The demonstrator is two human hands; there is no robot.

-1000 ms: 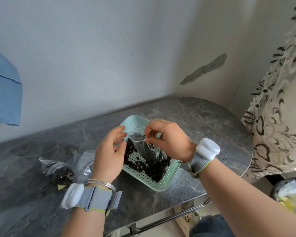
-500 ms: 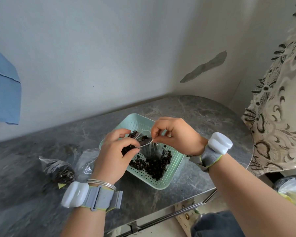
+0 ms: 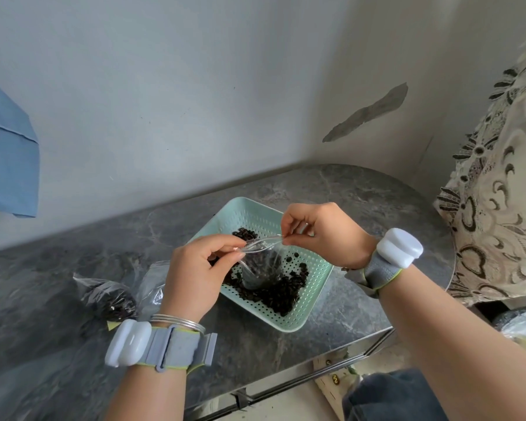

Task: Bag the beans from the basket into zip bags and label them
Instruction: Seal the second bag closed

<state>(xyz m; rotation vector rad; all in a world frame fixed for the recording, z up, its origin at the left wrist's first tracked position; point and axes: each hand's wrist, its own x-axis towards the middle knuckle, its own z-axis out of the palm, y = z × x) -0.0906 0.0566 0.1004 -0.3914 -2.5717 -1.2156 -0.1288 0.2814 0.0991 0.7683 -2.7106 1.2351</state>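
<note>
While the clear zip bag (image 3: 259, 264) stands over the middle of the mint-green perforated basket (image 3: 312, 308), its top edge is pinched at both ends: the left end is held between thumb and fingertips of the left hand (image 3: 195, 268), the right end is gripped by the curled fingers of the right hand (image 3: 322, 235). The bag's mouth is drawn into a thin line between the two hands, and dark beans (image 3: 264, 276) are seen through its lower part. Loose beans (image 3: 283, 296) are spread on the basket floor, mostly at its near side. The basket is set on a grey marbled table (image 3: 368, 202). To the left of the left hand, a filled bag (image 3: 110, 299) of beans is laid on the table, with a small yellow tag (image 3: 112, 326) at its near edge; between it and the hand a second clear bag (image 3: 152, 284) is partly hidden. A white device on a grey strap is worn on each wrist.
</note>
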